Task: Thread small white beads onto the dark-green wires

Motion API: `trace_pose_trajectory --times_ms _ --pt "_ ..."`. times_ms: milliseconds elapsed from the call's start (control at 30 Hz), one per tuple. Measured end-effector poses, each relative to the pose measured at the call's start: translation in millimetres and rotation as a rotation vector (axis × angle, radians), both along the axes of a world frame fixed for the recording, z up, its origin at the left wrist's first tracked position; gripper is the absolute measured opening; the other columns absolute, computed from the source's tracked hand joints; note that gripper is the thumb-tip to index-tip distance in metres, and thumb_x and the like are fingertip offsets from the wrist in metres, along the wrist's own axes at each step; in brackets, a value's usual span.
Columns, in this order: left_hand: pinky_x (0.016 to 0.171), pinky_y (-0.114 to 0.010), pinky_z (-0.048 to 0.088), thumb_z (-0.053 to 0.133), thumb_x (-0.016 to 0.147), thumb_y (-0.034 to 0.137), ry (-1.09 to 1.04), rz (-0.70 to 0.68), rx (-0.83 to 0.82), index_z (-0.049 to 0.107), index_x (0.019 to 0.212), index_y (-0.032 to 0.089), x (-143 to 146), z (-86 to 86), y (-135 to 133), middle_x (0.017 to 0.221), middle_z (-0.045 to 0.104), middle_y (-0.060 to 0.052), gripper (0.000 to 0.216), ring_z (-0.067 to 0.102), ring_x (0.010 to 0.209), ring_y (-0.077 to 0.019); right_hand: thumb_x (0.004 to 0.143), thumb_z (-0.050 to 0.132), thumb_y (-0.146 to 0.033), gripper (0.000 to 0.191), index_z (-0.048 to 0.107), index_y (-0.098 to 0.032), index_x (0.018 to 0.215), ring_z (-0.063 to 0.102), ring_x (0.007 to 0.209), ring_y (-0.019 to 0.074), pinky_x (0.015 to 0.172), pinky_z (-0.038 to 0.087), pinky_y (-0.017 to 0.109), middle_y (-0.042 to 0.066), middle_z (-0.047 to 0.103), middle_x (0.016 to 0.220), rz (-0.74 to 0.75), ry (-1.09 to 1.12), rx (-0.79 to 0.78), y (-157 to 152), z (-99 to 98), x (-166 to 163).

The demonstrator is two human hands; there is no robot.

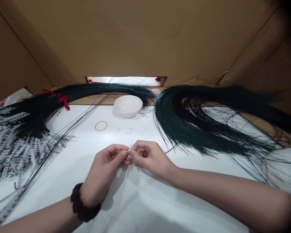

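Observation:
My left hand (113, 158) and my right hand (146, 155) meet over the white table, both closed in a pinch. Between their fingertips shows a short bit of thin dark wire (128, 151); whatever else sits at the tips is too small to make out. A dark strand juts out behind my right hand. Just beyond the hands lie several small white pieces (129, 130). Farther back stands a white bowl (128, 111) holding many more small white pieces. To the right spreads a curved bundle of dark green wires (169, 119), its loose ends near my right hand.
A yellow rubber band (101, 126) lies left of the bowl. At left, another dark wire bundle (87, 87), tied with red ribbon (63, 97), ends in white-and-black tags (5, 139). Cardboard walls (126, 38) enclose the back and sides, with a low slot (126, 80).

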State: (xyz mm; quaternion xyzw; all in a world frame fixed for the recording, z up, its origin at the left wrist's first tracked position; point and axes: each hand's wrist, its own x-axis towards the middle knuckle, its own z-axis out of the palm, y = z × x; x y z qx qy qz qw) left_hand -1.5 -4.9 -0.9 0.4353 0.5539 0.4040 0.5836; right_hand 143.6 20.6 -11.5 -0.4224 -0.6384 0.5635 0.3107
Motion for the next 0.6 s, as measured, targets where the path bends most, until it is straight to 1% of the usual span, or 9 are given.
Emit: trace_pose_trajectory --times_ms 433,600 --pt "0.066 -0.024 0.042 0.056 0.074 0.031 0.043 0.023 0.022 0.058 0.082 0.015 0.1 1.2 -1.3 0.069 0.062 -0.002 0.018 0.056 0.067 -0.0116 0.071 0.045 -0.018 0.014 0.056 -0.013 0.066 0.039 0.048 0.0071 0.046 0.029 0.020 -0.002 0.044 0.051 -0.009 -0.040 0.023 0.0 2.6 -0.5" --pt "0.065 -0.024 0.042 0.057 0.073 0.031 0.065 0.032 0.038 0.060 0.080 0.016 0.6 3.1 -1.0 0.069 0.063 -0.002 0.017 0.057 0.067 -0.0131 0.070 0.046 -0.018 0.014 0.058 -0.013 0.066 0.034 0.047 0.0063 0.045 0.026 0.019 -0.003 0.041 0.050 -0.018 -0.055 0.019 0.5 2.1 -0.1"
